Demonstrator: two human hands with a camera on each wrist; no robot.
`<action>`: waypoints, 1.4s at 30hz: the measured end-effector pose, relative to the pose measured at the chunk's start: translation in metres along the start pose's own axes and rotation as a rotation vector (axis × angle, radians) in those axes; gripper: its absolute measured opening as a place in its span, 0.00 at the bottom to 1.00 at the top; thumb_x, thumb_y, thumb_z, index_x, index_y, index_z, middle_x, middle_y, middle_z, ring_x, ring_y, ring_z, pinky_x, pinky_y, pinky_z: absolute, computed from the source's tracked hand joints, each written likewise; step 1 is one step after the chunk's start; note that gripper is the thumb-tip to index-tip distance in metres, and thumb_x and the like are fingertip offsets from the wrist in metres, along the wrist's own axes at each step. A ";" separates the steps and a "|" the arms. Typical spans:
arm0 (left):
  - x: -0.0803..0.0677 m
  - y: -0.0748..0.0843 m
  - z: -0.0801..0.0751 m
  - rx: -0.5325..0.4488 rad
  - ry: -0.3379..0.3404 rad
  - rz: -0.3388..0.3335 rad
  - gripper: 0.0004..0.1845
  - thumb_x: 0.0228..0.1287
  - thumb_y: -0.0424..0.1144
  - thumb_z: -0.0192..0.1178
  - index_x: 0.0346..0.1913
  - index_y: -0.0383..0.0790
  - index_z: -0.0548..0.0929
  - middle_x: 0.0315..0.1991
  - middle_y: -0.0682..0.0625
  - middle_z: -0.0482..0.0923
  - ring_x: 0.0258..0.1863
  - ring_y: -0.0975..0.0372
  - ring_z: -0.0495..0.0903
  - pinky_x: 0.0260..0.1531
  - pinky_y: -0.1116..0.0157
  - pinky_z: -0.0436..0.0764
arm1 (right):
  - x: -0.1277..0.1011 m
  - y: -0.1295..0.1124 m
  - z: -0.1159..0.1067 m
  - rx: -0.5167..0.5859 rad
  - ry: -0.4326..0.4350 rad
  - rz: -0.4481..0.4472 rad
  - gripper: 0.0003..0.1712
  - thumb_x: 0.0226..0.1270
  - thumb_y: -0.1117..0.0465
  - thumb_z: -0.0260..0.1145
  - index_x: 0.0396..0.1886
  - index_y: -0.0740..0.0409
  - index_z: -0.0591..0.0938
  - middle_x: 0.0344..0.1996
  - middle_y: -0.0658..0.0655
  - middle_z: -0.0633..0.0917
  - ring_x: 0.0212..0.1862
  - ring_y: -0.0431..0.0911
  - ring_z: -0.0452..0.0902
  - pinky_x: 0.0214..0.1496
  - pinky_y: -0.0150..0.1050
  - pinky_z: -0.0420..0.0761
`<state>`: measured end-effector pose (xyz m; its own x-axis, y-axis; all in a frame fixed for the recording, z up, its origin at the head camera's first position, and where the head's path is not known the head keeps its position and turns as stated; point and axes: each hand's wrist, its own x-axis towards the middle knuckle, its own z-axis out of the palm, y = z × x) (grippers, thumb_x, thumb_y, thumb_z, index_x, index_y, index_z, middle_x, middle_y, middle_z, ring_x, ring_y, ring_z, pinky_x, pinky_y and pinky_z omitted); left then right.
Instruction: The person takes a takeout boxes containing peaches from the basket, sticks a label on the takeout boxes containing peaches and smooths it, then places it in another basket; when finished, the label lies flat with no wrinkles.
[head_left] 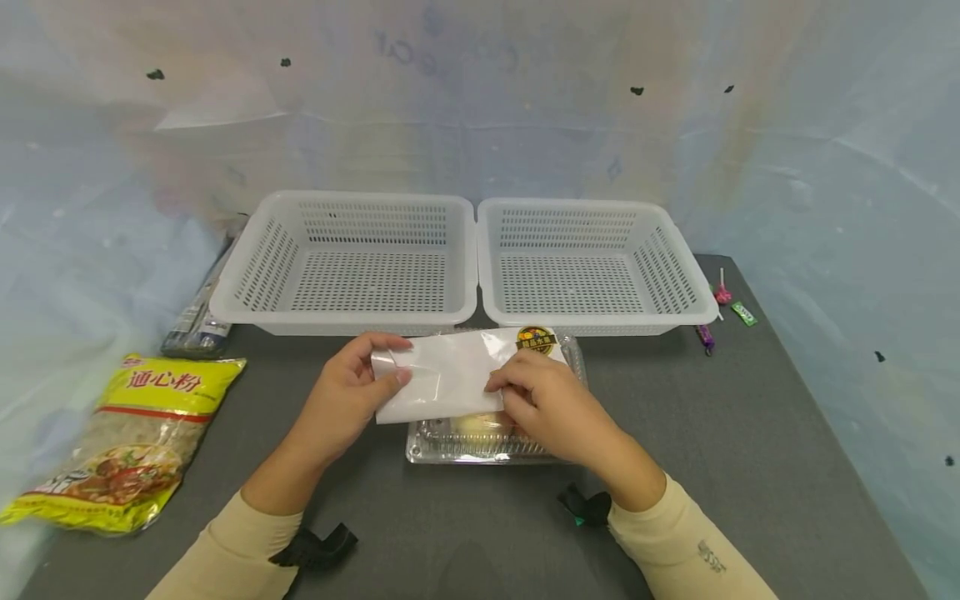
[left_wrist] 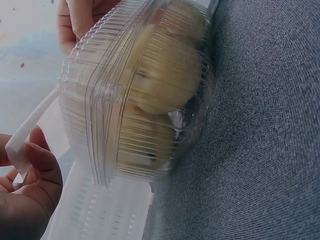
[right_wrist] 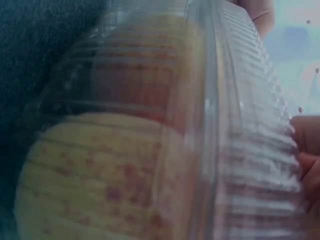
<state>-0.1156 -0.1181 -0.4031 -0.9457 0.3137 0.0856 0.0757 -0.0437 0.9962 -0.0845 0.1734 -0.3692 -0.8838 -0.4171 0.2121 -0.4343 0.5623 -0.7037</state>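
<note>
From the head view, the left hand [head_left: 352, 383] pinches the left edge of a white folded paper sheet [head_left: 450, 373] between curled thumb and fingers, while the right hand [head_left: 543, 400] holds its right part with bent fingers, the sheet lying over a clear ribbed plastic clamshell box of yellowish fruit [head_left: 487, 433] on the dark grey table [head_left: 750, 433], just near of two white perforated plastic baskets [head_left: 352, 262]. In the left wrist view the left thumb and fingers [left_wrist: 42, 160] clasp the paper's edge beside the box [left_wrist: 145, 95]. In the right wrist view the box [right_wrist: 150, 130] fills the frame and only fingertips [right_wrist: 307, 150] show at its right, touching the lid.
</note>
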 end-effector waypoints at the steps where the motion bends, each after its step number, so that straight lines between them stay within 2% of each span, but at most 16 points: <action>1: 0.000 0.000 0.000 0.005 0.000 0.001 0.21 0.75 0.23 0.65 0.67 0.28 0.76 0.53 0.32 0.79 0.44 0.54 0.86 0.37 0.61 0.88 | 0.000 0.001 0.000 -0.016 0.007 -0.014 0.10 0.72 0.72 0.66 0.44 0.59 0.91 0.39 0.47 0.82 0.31 0.35 0.80 0.32 0.35 0.82; 4: 0.001 0.000 0.000 0.014 0.000 0.003 0.21 0.75 0.23 0.65 0.66 0.28 0.76 0.53 0.32 0.79 0.44 0.54 0.86 0.37 0.61 0.88 | 0.000 0.003 -0.001 -0.013 0.023 0.001 0.09 0.71 0.71 0.69 0.44 0.60 0.92 0.39 0.46 0.83 0.35 0.38 0.79 0.35 0.36 0.82; 11: -0.001 0.003 0.002 0.021 0.010 -0.003 0.20 0.75 0.24 0.66 0.66 0.26 0.77 0.56 0.31 0.78 0.48 0.54 0.85 0.41 0.62 0.88 | 0.000 0.001 -0.010 0.186 0.045 0.177 0.03 0.75 0.70 0.74 0.42 0.58 0.91 0.38 0.51 0.85 0.34 0.48 0.84 0.32 0.43 0.88; 14: -0.001 0.003 0.001 0.026 0.015 0.001 0.20 0.75 0.24 0.66 0.66 0.27 0.77 0.55 0.31 0.78 0.46 0.54 0.85 0.40 0.62 0.88 | 0.000 0.004 -0.018 0.205 0.057 0.179 0.03 0.75 0.68 0.74 0.42 0.56 0.91 0.35 0.51 0.86 0.35 0.48 0.82 0.35 0.41 0.86; 16: -0.001 0.003 0.001 0.029 0.018 0.005 0.20 0.75 0.24 0.66 0.66 0.27 0.77 0.53 0.31 0.78 0.45 0.54 0.85 0.39 0.62 0.88 | -0.001 0.006 -0.023 0.260 0.054 0.181 0.04 0.75 0.68 0.74 0.45 0.57 0.90 0.34 0.53 0.86 0.35 0.50 0.83 0.35 0.43 0.87; 21: -0.001 0.005 0.001 0.035 0.027 0.012 0.20 0.75 0.25 0.67 0.65 0.27 0.78 0.51 0.32 0.78 0.45 0.55 0.84 0.40 0.63 0.87 | -0.002 0.011 -0.034 0.358 0.059 0.133 0.13 0.75 0.71 0.72 0.55 0.60 0.84 0.38 0.58 0.85 0.34 0.53 0.85 0.36 0.47 0.89; 25: -0.002 0.007 0.001 0.041 0.025 0.004 0.20 0.75 0.25 0.67 0.65 0.28 0.77 0.52 0.32 0.78 0.45 0.54 0.84 0.41 0.63 0.87 | -0.004 0.017 -0.043 0.377 0.022 0.089 0.09 0.78 0.71 0.69 0.54 0.63 0.87 0.38 0.59 0.86 0.36 0.53 0.84 0.36 0.43 0.86; 31: -0.002 0.007 -0.003 0.035 0.001 0.008 0.21 0.75 0.24 0.66 0.67 0.29 0.76 0.54 0.32 0.77 0.45 0.55 0.83 0.39 0.63 0.87 | -0.008 0.023 -0.055 0.451 -0.004 0.095 0.10 0.80 0.71 0.63 0.54 0.68 0.86 0.43 0.62 0.86 0.39 0.54 0.85 0.40 0.44 0.88; 33: -0.002 0.007 -0.004 0.031 -0.015 0.015 0.21 0.75 0.24 0.66 0.66 0.28 0.77 0.55 0.32 0.76 0.44 0.55 0.83 0.38 0.63 0.87 | -0.009 0.024 -0.060 0.474 0.016 0.080 0.10 0.79 0.72 0.63 0.53 0.69 0.86 0.44 0.64 0.86 0.40 0.54 0.85 0.42 0.44 0.88; 36: -0.004 0.008 -0.005 0.046 -0.060 0.029 0.20 0.74 0.24 0.67 0.65 0.29 0.78 0.50 0.34 0.76 0.37 0.58 0.82 0.33 0.65 0.85 | -0.012 0.024 -0.068 0.484 0.054 0.044 0.09 0.79 0.74 0.64 0.53 0.70 0.86 0.44 0.64 0.86 0.40 0.54 0.84 0.44 0.43 0.87; 39: -0.008 0.010 -0.003 0.039 -0.144 0.048 0.19 0.73 0.23 0.67 0.63 0.30 0.79 0.39 0.36 0.76 0.28 0.61 0.78 0.26 0.67 0.81 | -0.015 0.023 -0.076 0.493 0.085 0.003 0.08 0.78 0.75 0.65 0.52 0.70 0.86 0.44 0.64 0.87 0.41 0.53 0.85 0.46 0.41 0.87; 42: -0.014 0.013 0.003 0.019 -0.244 0.063 0.19 0.73 0.24 0.68 0.63 0.31 0.79 0.33 0.37 0.77 0.26 0.62 0.77 0.24 0.68 0.80 | -0.019 0.021 -0.082 0.511 0.112 -0.056 0.08 0.77 0.77 0.65 0.51 0.71 0.86 0.45 0.63 0.87 0.42 0.50 0.85 0.47 0.39 0.87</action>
<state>-0.1005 -0.1199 -0.3910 -0.8347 0.5306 0.1474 0.1403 -0.0539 0.9886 -0.0911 0.2515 -0.3323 -0.8871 -0.3419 0.3102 -0.3654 0.1095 -0.9244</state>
